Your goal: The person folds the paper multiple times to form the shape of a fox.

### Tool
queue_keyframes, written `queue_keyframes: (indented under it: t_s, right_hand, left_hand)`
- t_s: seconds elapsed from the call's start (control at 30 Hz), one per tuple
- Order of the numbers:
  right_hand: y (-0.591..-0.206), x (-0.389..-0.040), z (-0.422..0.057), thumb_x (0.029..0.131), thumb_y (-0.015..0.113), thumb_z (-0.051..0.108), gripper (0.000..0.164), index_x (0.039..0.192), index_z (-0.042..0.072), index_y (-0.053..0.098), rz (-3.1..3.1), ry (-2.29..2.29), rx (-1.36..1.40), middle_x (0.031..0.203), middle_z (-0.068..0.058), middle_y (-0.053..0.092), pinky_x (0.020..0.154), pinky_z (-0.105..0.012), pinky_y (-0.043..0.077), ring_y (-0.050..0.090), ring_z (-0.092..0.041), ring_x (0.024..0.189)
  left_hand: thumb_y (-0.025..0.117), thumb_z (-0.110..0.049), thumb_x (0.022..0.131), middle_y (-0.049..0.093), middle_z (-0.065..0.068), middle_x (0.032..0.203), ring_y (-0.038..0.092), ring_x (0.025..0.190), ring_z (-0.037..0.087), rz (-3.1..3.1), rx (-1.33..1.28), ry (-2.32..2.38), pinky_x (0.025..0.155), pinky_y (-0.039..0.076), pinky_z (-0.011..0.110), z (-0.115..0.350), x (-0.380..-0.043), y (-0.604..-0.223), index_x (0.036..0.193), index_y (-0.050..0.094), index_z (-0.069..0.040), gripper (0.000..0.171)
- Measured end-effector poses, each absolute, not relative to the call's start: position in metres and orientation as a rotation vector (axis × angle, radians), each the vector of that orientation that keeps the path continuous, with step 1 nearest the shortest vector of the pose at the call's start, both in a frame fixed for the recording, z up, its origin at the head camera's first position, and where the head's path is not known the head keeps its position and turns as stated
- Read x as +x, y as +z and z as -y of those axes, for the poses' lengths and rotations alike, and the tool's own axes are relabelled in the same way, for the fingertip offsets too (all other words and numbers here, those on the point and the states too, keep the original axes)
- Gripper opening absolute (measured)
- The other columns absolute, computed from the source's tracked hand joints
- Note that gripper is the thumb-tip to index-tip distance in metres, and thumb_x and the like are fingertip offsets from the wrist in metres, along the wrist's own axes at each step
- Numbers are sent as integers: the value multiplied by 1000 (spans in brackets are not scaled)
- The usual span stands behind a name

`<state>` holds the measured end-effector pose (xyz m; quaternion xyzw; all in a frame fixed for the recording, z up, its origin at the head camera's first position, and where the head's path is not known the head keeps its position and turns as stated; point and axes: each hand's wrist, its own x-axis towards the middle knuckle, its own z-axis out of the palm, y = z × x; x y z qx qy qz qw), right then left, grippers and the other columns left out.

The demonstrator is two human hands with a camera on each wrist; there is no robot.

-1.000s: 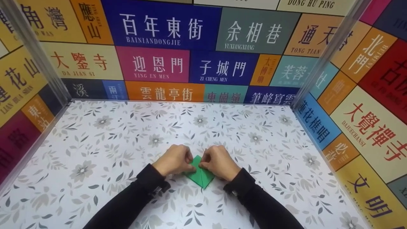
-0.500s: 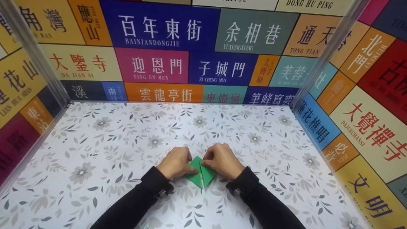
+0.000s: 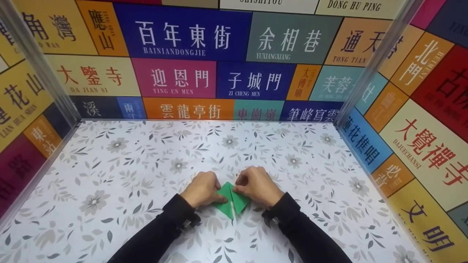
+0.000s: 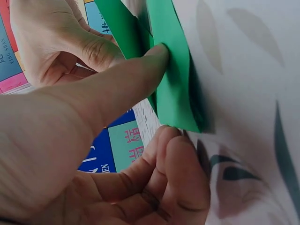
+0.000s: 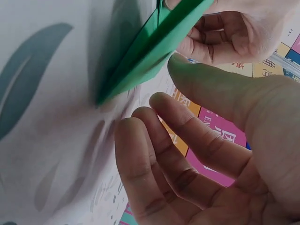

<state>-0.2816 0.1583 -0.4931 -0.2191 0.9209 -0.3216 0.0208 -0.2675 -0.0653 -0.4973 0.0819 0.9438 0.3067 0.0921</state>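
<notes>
A small folded piece of green paper (image 3: 225, 209), shaped like a kite with a central slit, lies on the patterned tabletop between both hands. My left hand (image 3: 200, 190) holds its left half. In the left wrist view the left thumb (image 4: 140, 70) presses on the paper's face, with curled fingers (image 4: 187, 178) by its lower edge. The right hand (image 3: 259, 187) holds the right half at its upper edge, and that flap is tilted up. In the right wrist view its thumb (image 5: 206, 77) meets the paper's edge, and the fingers (image 5: 136, 159) curl loosely below. The paper's underside is hidden.
White tabletop (image 3: 128, 175) with grey flowers and leaves surrounds the hands. Colourful panels with Chinese lettering (image 3: 182, 33) stand along the back and both sides, behind clear corner strips (image 3: 380, 54). Black sleeves (image 3: 146, 233) cover both forearms.
The slit between the paper's two halves has widened, and the right flap has lifted. The hands have drifted slightly, and the left thumb lies further onto the left half.
</notes>
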Motion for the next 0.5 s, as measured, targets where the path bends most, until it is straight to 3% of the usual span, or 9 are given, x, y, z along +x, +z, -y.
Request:
queue_keyframes:
  t_s: [0.5]
  right_hand:
    - [-485, -286, -167, 98, 95, 25, 22, 112, 8, 90, -2851, -982, -572, 104, -4, 90, 88, -43, 69, 79, -16, 90]
  left_hand:
    - [108, -11, 75, 74, 3, 90, 67, 83, 19, -2740, 258, 1057, 79, 58, 34, 78, -274, -494, 96, 71, -12, 43]
